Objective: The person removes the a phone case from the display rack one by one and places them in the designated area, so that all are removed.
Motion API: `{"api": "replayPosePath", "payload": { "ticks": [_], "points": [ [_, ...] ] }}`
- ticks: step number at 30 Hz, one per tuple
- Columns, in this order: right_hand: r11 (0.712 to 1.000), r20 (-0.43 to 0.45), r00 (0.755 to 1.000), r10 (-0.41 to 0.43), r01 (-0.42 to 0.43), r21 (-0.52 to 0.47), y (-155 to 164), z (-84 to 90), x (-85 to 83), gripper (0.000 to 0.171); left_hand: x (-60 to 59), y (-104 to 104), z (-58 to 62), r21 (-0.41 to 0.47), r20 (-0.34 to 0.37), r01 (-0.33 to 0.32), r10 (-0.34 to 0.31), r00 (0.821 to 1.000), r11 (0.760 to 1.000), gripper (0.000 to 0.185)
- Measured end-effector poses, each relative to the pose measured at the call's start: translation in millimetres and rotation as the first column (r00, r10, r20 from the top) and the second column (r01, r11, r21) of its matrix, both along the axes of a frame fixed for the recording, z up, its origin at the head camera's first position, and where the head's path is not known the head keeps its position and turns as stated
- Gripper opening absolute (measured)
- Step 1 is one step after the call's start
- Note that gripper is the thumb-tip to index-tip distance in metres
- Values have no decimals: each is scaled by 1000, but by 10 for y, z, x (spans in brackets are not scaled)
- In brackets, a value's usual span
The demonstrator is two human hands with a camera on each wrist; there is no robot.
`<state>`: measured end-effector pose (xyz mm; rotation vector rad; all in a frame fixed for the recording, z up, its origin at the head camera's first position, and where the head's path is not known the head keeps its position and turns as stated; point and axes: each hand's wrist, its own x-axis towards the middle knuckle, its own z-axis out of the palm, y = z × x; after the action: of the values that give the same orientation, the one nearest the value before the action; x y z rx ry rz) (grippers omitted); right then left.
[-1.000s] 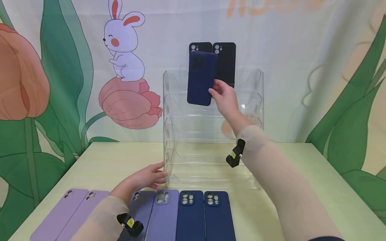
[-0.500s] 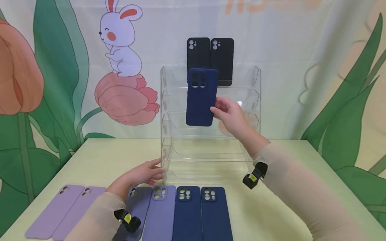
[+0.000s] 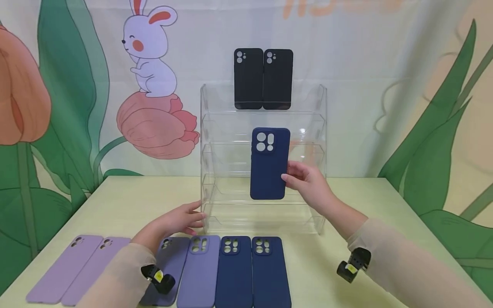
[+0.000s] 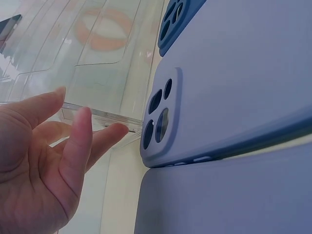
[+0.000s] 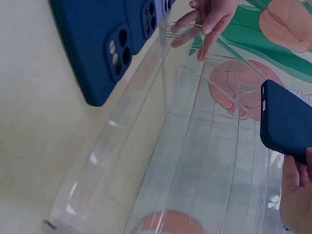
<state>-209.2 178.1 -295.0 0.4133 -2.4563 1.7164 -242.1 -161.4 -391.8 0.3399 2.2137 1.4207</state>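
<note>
My right hand (image 3: 308, 182) pinches a dark blue phone case (image 3: 269, 164) by its lower right edge. The case is upright, camera cutouts at the top, in front of a clear acrylic tiered rack (image 3: 263, 217). My left hand (image 3: 179, 220) holds the rack's lower left side edge, thumb and fingers on either side of it. In the left wrist view, that hand (image 4: 48, 161) is beside a light purple case (image 4: 234, 78). Two black phone cases (image 3: 248, 79) stand side by side in the rack's top tier.
A row of cases lies along the table's front: lilac ones (image 3: 63, 269) at left, purple ones (image 3: 198, 273) in the middle, then two dark blue ones (image 3: 271, 273). Pale table surface (image 3: 331, 273) lies right of the row. A printed cloth (image 3: 358, 128) hangs behind.
My right hand has brought the dark blue case down and slightly right, from in front of the black cases to the middle tiers. My left hand stays at the rack's side.
</note>
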Motion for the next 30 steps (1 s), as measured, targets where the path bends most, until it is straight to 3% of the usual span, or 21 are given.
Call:
{"api": "replayPosePath", "payload": {
  "ticks": [18,30],
  "points": [
    [999,166,986,30,-36,34,366,-254,623,46,-10,-22,-29,7,4,10,-10,1000,1000,64],
    [1000,260,965,13,-19,18,521,-434,852,50,16,-7,10,-4,-15,13,-13,1000,1000,64]
  ]
}}
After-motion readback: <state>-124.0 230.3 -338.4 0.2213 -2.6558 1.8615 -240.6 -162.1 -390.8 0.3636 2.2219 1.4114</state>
